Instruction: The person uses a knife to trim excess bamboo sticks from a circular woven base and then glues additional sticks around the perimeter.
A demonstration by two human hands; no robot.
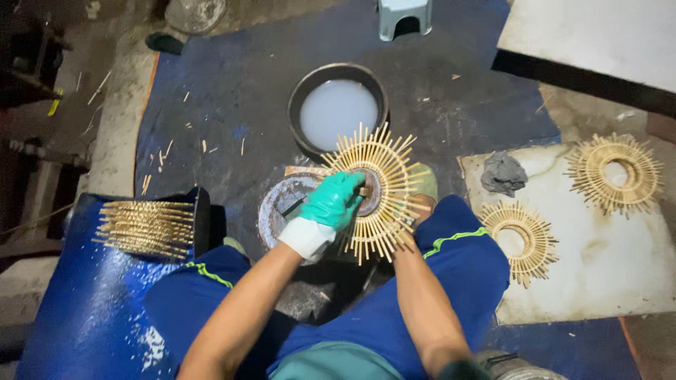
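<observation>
Head view, nearest: blue trousers with a green side stripe point(458, 260) fill the lower frame; the person sits with knees apart, both forearms reaching forward between them.
Landmark: round sunburst frame of pale bamboo sticks around a dark centre ring point(380, 190), held upright just beyond the knees.
Left hand point(331, 204): in a green and white rubber glove, fingers closed on a thin dark-handled brush point(292, 206), laid against the centre ring of the sunburst frame.
Right hand point(422, 186): mostly hidden behind the sunburst frame; only a gloved edge shows at its right rim, touching it, and the grip itself cannot be told.
Beyond the sunburst frame: dark round metal pan of milky white liquid point(338, 109), its near rim just behind the stick tips.
Left of the sunburst frame: grey round lid or disc point(285, 207) on the dark blue mat point(232, 91), partly under the left hand.
Far left of the sunburst frame: stack of bamboo sunburst pieces seen edge-on point(144, 226), well apart.
Right of the sunburst frame: stained white board point(605, 267) carrying two finished sunburst rings, a smaller one point(521, 241) nearer and a larger one point(616, 172) farther, with a crumpled grey rag point(503, 172) beside them.
Top of view: pale plastic stool point(405, 15), well beyond the pan.
</observation>
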